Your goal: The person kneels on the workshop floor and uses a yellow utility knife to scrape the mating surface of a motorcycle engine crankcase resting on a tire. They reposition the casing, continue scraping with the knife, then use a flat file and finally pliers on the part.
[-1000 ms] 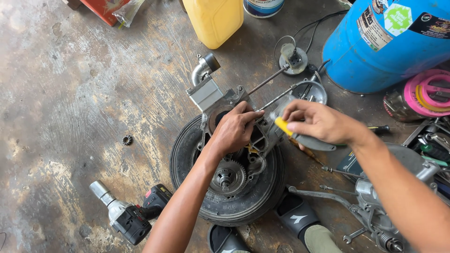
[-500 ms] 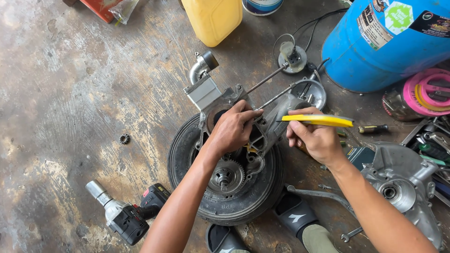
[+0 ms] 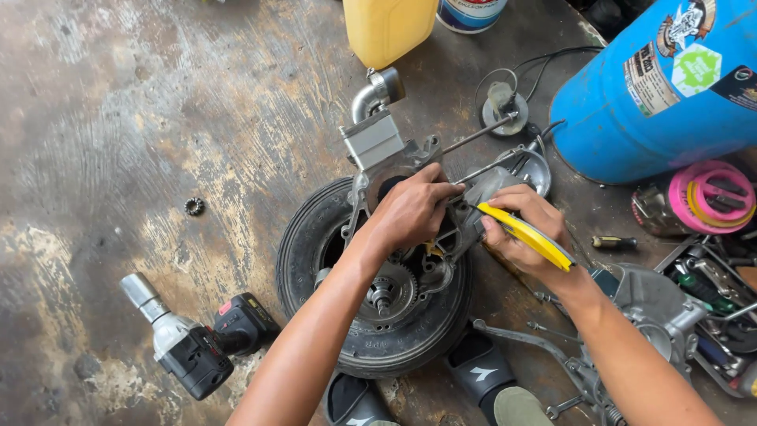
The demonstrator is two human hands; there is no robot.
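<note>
Down on the floor (image 3: 118,158), the left hand (image 3: 410,209) presses flat and unclenched on the engine case (image 3: 394,158) atop a tyre (image 3: 315,229), steadying it, while the right hand (image 3: 524,229) grips a yellow-handled tool (image 3: 524,234) beside it.

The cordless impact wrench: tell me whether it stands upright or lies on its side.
Lying on its side: the impact wrench rests flat on the concrete floor, untouched by either hand.

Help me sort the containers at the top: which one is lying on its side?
The big blue drum at the upper right lies on its side. The yellow jerrycan and the small round can beside it stand upright.
</note>
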